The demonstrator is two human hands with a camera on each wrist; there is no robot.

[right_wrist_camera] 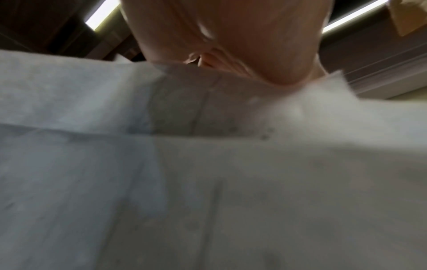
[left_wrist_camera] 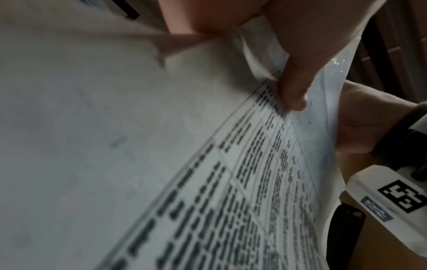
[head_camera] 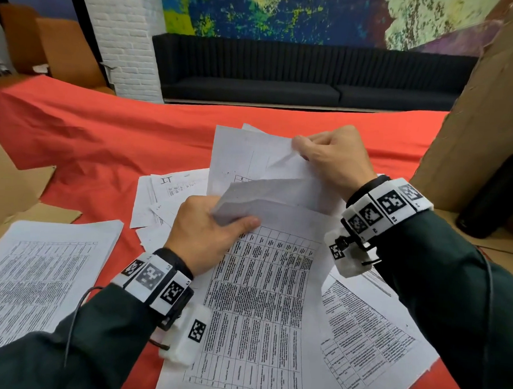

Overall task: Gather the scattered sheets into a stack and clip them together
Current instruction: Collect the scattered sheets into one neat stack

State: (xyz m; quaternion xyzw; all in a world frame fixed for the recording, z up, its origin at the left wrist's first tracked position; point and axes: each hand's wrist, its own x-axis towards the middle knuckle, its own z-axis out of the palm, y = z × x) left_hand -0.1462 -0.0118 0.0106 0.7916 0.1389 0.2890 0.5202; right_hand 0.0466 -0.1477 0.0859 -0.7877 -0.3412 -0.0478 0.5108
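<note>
Holding: printed sheet [head_camera: 252,298] pinched at its upper left corner by left hand [head_camera: 208,236]; thumb [left_wrist_camera: 293,85] pressed on top of the table print, fingers curled beneath
Left grip: clamped on the printed sheet, together with a curled blank-side page [head_camera: 267,195] bent over the knuckles
Right hand [head_camera: 334,156]: raised above the pile; fingers closed on the top edge of a lifted sheet [head_camera: 245,155], held tilted with its lower part sagging
Right grip: clamped on the lifted sheet; right wrist view blurred, only palm [right_wrist_camera: 231,36] and pale paper [right_wrist_camera: 208,164] legible
Loose sheets: several overlapping at odd angles under both hands; one with table print [head_camera: 364,333] lying skewed near right; more [head_camera: 166,189] fanned out behind left hand
Separate stack [head_camera: 37,272]: squared pile lying far left, well apart from the loose ones
Worktop [head_camera: 103,144]: covered in red cloth, wrinkled
Surroundings: cardboard panel [head_camera: 486,102] upright at right; dark cylinder [head_camera: 499,192] leaning beside it; black sofa [head_camera: 285,74] along the far wall
</note>
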